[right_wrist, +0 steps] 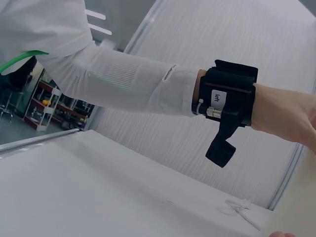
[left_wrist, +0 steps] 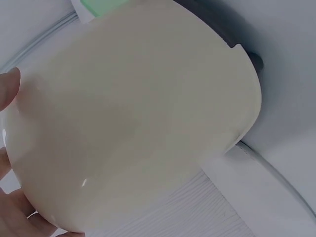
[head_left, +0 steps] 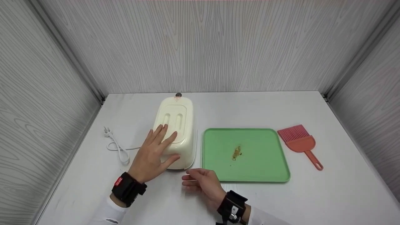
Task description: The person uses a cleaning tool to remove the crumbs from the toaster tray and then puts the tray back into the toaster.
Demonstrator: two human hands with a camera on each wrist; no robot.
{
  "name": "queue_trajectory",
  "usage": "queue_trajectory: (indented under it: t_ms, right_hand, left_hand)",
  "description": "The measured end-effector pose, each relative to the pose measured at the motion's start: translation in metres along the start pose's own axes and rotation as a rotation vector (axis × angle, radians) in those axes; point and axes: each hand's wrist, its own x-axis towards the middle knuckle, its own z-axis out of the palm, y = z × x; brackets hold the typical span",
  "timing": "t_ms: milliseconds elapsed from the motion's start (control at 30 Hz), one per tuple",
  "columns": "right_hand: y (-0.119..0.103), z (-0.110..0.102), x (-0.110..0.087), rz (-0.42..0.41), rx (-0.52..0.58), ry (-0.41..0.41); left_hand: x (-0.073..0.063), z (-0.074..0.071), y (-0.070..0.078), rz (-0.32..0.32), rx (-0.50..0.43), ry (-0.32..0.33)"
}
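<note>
A cream toaster [head_left: 186,131] with two slot-shaped recesses on top stands left of centre in the head view. My left hand [head_left: 153,157] rests on its top with fingers spread, the thumb lying over the near end. Beside the toaster's near bottom corner is my right hand [head_left: 206,184], its fingers loosely bent and holding nothing. In the left wrist view the smooth toaster body [left_wrist: 138,98] fills the middle, with the left fingertips [left_wrist: 9,86] along its edge. The right wrist view shows mostly the left forearm and cuff; right fingertips [right_wrist: 281,234] barely enter at the bottom.
Right of the toaster lies a green tray [head_left: 259,140] bearing brown crumbs [head_left: 237,153]. A brush [head_left: 300,143] with pink bristles and an orange-red handle is beyond it. The white cord with its plug [head_left: 107,132] lies left of the toaster. Panel walls enclose the white table.
</note>
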Motion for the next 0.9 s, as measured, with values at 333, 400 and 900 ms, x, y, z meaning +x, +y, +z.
queue_trajectory:
  t_ms: [333,400,900]
  right_hand:
    - [-0.019,-0.046,-0.010,-0.062,-0.092,0.005]
    - [-0.024,-0.052,-0.014,-0.078,-0.106,-0.003]
    - [-0.057,-0.112,-0.037,-0.317,-0.339,0.054]
  left_hand:
    - [-0.005,0.005,0.020,0.022,-0.069,0.045]
    - [-0.007,0.008,0.025,0.033,-0.078,0.054]
    - [-0.015,0.043,0.071,0.107,-0.196,0.082]
